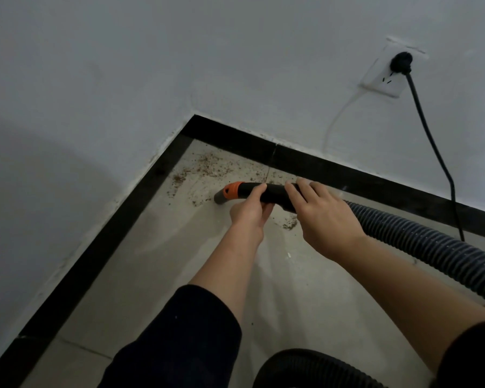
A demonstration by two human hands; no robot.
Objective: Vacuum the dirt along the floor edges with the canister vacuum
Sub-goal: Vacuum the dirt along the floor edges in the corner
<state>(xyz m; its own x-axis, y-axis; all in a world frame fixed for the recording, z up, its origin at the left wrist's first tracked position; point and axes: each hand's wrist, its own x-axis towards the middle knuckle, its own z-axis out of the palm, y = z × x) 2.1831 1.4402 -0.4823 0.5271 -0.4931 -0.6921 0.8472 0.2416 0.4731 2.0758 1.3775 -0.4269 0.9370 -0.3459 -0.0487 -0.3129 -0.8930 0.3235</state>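
Dark sleeves [179,340] fill the bottom of the head view, and between them a loop of ribbed black hose [305,368] is cut off by the lower edge. The same hose shows again along the right, running out of view at the right edge. Its join with the black vacuum handle [275,191] is hidden under the right hand [325,219], which lies over the rear of the handle with its fingers curled over the top. The left hand [249,211] grips the handle from below, just behind the orange collar [233,191]. The grey nozzle [220,198] points down at the floor [179,261] near the far corner, beside brown dirt [207,163] scattered along the black baseboard [347,177]. A smaller patch lies between the two hands, partly hidden. On the wall [123,65], a black plug [401,63] sits in a white socket [381,77]. Its cord [431,141] drops behind the hose.
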